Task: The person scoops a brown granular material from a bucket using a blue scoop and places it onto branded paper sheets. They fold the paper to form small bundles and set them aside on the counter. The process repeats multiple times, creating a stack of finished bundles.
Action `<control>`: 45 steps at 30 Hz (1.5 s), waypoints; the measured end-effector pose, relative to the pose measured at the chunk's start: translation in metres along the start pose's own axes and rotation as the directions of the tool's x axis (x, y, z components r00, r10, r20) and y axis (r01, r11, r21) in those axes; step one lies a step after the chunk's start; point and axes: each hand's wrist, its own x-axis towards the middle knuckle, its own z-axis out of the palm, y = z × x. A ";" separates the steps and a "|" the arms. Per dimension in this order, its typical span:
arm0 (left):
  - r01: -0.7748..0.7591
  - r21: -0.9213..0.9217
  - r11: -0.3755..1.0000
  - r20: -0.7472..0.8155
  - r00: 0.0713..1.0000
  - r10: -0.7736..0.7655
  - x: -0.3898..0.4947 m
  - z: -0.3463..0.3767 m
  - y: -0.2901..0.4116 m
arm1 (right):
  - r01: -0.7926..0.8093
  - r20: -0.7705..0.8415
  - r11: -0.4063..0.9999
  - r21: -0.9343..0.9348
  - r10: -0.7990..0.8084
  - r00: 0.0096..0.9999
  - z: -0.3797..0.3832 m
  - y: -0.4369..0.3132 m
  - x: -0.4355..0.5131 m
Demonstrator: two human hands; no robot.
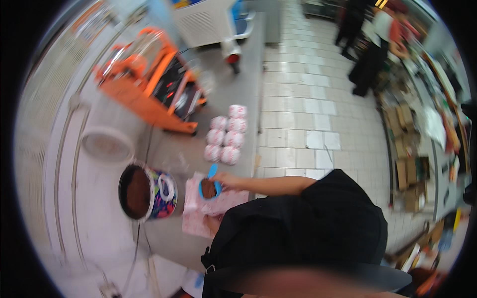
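Note:
My right hand (223, 179) grips a blue plastic scoop (201, 189) filled with brown powder, held over pink-and-white printed paper (192, 219) on the metal worktop. My left hand (213, 223) rests at the lower part of the paper, partly hidden by my black clothing; whether it pinches the paper does not show. Left of the paper, a colourful printed bucket (164, 201) holds more brown powder (138, 192). Beyond the paper, several round bundles wrapped in pink-and-white paper (230, 154) are grouped in two rows.
An orange machine (149, 97) and a translucent container (108, 143) stand beyond the bucket. A white-and-blue machine (208, 22) is at the worktop's far end (248, 67). Cables run near the wall. Two people (376, 48) stand across the tiled floor (290, 115), beside shelves with cardboard boxes (406, 171).

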 end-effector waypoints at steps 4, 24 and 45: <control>0.133 -0.152 0.979 0.038 0.991 -0.129 -0.002 -0.002 -0.004 | 0.163 0.192 0.987 0.007 -0.162 0.968 -0.004 -0.088 -0.009; 0.185 -0.540 0.821 0.030 0.979 -0.201 -0.011 -0.001 -0.020 | 0.616 0.563 0.248 -0.748 -0.257 0.786 0.280 -0.232 0.167; 0.372 -0.662 0.650 0.206 0.925 -0.320 -0.004 -0.004 -0.030 | 0.414 0.409 0.435 -0.800 -0.109 0.906 0.287 -0.239 0.194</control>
